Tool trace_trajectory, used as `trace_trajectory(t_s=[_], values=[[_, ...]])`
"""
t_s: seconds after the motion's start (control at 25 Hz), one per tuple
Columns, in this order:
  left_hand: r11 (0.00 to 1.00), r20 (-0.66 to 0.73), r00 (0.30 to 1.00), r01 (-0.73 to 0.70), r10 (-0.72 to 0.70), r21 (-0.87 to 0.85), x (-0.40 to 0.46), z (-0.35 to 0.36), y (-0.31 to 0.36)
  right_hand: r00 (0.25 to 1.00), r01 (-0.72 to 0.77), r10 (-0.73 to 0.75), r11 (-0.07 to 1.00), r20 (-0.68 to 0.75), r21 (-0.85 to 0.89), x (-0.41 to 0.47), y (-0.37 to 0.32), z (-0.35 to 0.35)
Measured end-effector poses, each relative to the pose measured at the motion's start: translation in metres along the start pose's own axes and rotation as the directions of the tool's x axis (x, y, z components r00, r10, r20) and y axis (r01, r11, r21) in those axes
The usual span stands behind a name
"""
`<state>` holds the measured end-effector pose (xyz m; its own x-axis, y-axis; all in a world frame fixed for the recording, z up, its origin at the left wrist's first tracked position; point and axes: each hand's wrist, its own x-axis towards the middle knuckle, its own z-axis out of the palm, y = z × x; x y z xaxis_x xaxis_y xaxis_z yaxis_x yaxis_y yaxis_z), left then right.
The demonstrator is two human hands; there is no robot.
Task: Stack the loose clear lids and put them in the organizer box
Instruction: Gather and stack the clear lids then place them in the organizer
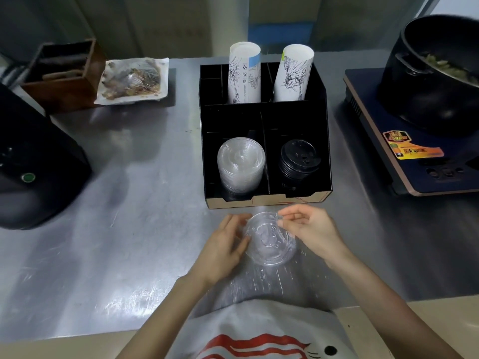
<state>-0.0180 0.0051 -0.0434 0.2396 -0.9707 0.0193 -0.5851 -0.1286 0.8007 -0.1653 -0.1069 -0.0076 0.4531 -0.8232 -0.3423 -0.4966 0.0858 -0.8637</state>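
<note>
Clear lids (270, 239), at least 2 nested with rims slightly offset, sit low over the steel table (134, 229), just in front of the organizer box (264, 112); whether they rest on the surface or are lifted off it cannot be told. Left hand (225, 248): fingers loosely curved, partly open, fingertips against the left rim of the lids. Right hand (311, 230): thumb and forefinger pinched on the far right rim, remaining fingers curled in above it. Both forearms are bare and enter from the bottom edge, over a white shirt (259, 332) with a red print. Organizer box is black with a tan front lip, divided into compartments. Front left compartment holds a stack of clear lids (241, 164), leaning back; front right compartment holds a stack of black lids (298, 161). The 2 rear compartments each hold a tilted stack of paper cups: left cups (245, 73) with black line drawings and a blue strip, right cups (294, 73) with black line drawings. Small rear left slots look dark; contents cannot be told. Right of the box: an induction cooker (414, 161) carrying a black pot (435, 73) with pale food inside. Left of the box, at the far table edge: a plate of food under plastic wrap (133, 80), and beside it a brown wooden box (64, 73). Near left: a black appliance (31, 172) with a green button.
</note>
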Motion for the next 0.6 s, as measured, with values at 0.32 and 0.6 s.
trace_trajectory(t_s=[0.32,0.6], values=[[0.998,-0.189,0.980,-0.066,0.063,-0.006,0.022,-0.032,0.017,0.998,0.060,-0.060,0.997,-0.004,0.051,0.021,-0.043,-0.006],[0.997,-0.125,0.989,-0.074,0.077,0.026,0.034,-0.047,0.023,0.995,0.090,-0.087,0.994,-0.045,0.067,0.042,-0.073,-0.007]])
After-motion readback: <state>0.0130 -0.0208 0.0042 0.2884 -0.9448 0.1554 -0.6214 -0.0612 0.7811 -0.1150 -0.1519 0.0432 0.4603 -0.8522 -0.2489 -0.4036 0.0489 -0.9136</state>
